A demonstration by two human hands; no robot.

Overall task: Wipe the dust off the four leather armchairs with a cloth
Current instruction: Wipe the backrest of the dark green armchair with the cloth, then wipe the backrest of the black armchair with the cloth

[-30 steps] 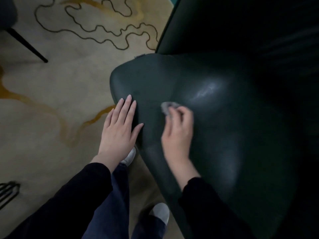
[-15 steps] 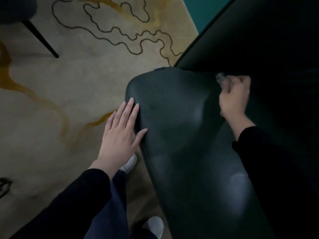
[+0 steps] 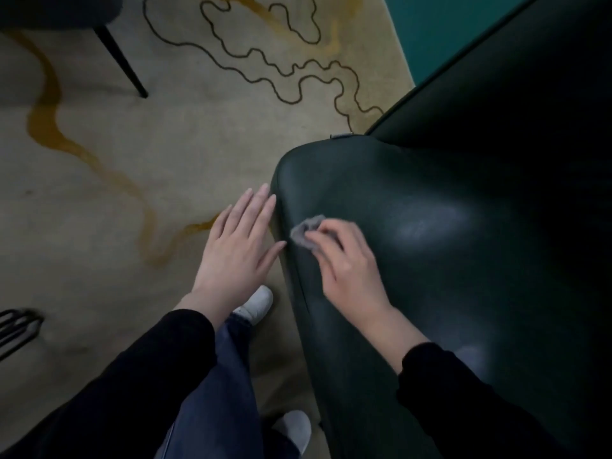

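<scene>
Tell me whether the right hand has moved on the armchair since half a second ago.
Yes. The right hand with the cloth came back from the seat's rear toward the front-left corner of the armchair, near the left hand.

We see the armchair (image 3: 447, 260) on the right, standing on the rug (image 3: 132, 177). On its seat, near the left edge, lies the right hand (image 3: 347, 270) with the cloth (image 3: 303, 231) (bunched under the fingers). The left hand (image 3: 236, 250) is just left, at the seat's edge.
</scene>
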